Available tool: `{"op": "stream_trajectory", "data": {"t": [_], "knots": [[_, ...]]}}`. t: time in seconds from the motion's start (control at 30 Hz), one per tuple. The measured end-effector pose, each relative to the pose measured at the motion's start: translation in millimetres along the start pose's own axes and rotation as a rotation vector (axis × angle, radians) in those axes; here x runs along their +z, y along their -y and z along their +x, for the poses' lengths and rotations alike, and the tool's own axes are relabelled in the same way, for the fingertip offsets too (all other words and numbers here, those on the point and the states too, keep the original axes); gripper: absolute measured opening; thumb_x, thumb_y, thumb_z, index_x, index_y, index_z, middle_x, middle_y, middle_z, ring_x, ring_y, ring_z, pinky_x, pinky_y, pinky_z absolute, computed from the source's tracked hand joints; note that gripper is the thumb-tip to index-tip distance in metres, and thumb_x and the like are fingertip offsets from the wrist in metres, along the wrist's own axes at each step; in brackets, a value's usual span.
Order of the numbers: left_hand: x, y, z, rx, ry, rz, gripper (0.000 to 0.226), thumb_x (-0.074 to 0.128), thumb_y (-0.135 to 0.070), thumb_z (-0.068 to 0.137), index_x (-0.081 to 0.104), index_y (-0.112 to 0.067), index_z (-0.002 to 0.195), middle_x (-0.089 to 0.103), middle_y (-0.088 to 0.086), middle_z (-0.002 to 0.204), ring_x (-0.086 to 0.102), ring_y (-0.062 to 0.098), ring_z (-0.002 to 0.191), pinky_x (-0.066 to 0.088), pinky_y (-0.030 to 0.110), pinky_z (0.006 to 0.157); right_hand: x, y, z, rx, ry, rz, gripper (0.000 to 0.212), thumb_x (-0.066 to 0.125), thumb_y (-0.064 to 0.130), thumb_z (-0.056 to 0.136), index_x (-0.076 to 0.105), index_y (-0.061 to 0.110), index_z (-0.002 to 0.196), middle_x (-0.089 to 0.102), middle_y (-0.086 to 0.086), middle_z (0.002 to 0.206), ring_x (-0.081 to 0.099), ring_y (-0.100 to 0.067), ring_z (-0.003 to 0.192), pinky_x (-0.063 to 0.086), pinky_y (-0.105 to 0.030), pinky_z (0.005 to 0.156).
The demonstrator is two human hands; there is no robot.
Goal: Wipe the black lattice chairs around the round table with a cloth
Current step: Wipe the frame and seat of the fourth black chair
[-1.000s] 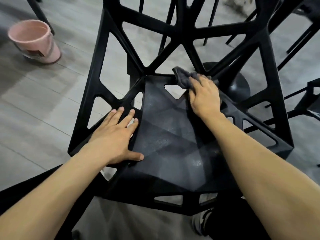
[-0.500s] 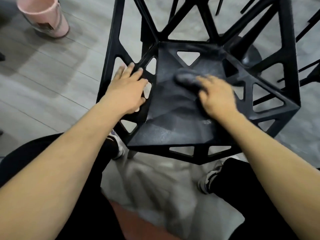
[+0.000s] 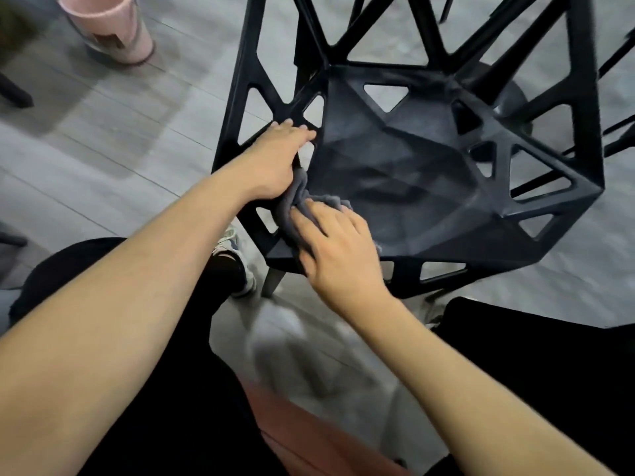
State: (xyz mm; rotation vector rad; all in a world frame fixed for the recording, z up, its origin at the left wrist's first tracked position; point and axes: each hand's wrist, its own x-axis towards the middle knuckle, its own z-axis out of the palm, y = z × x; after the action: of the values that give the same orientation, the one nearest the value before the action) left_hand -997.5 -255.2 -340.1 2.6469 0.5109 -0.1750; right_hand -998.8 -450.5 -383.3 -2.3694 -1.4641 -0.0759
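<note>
A black lattice chair (image 3: 412, 187) stands in front of me, its seat dusty grey. A bunched grey cloth (image 3: 299, 190) lies at the seat's front left corner. My right hand (image 3: 336, 249) presses down on the cloth with fingers spread, covering most of it. My left hand (image 3: 275, 159) rests flat on the chair's left side lattice, fingers straight, its heel touching the top of the cloth.
A pink bucket (image 3: 113, 32) stands on the grey plank floor at the upper left. The table's round black base (image 3: 508, 94) shows behind the chair. Legs of another black chair (image 3: 618, 132) reach in at the right edge. My shoe (image 3: 237, 259) is beside the chair's front leg.
My right hand has dragged the cloth from the seat's back corner across to the front left corner. My left hand stayed on the left side lattice. The view tilted down.
</note>
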Motion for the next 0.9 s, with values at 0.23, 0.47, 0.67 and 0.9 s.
{"op": "stream_trajectory", "data": {"t": [0.23, 0.47, 0.67, 0.9], "knots": [[25.5, 12.8, 7.8, 0.053, -0.02, 0.197, 0.047, 0.038, -0.009, 0.104, 0.043, -0.013, 0.15, 0.038, 0.013, 0.16, 0.018, 0.037, 0.153, 0.007, 0.043, 0.124, -60.5, -178.6, -9.8, 0.451, -0.056, -0.203, 0.055, 0.038, 0.036, 0.085, 0.066, 0.017, 0.128, 0.065, -0.014, 0.131, 0.062, -0.038, 0.114, 0.047, -0.046, 0.098], [43.5, -0.8, -1.5, 0.035, 0.007, 0.278, 0.053, 0.035, -0.022, 0.106, 0.029, -0.016, 0.158, 0.019, 0.011, 0.167, 0.002, 0.034, 0.156, 0.002, 0.048, 0.125, -29.0, -100.8, -19.8, 0.397, -0.153, -0.161, 0.041, 0.054, 0.033, 0.085, 0.071, 0.02, 0.121, 0.068, -0.006, 0.125, 0.062, -0.031, 0.111, 0.042, -0.045, 0.097], [38.9, 7.7, 0.4, 0.046, -0.069, 0.125, 0.053, 0.042, -0.004, 0.099, 0.042, -0.013, 0.152, 0.029, 0.013, 0.164, 0.01, 0.033, 0.155, 0.006, 0.044, 0.125, 29.2, 38.2, -33.6, 0.203, -0.209, -0.015, 0.051, 0.06, 0.028, 0.085, 0.064, 0.011, 0.132, 0.059, -0.012, 0.139, 0.052, -0.029, 0.13, 0.031, -0.051, 0.116], [45.1, 1.8, -4.8, 0.076, -0.092, 0.181, 0.047, 0.039, -0.029, 0.107, 0.046, -0.014, 0.15, 0.039, 0.016, 0.158, 0.013, 0.041, 0.153, 0.008, 0.047, 0.126, -2.2, -83.4, -78.7, 0.287, -0.46, -0.14, 0.044, 0.056, 0.032, 0.093, 0.068, 0.013, 0.131, 0.063, -0.014, 0.133, 0.058, -0.033, 0.123, 0.037, -0.053, 0.112]]}}
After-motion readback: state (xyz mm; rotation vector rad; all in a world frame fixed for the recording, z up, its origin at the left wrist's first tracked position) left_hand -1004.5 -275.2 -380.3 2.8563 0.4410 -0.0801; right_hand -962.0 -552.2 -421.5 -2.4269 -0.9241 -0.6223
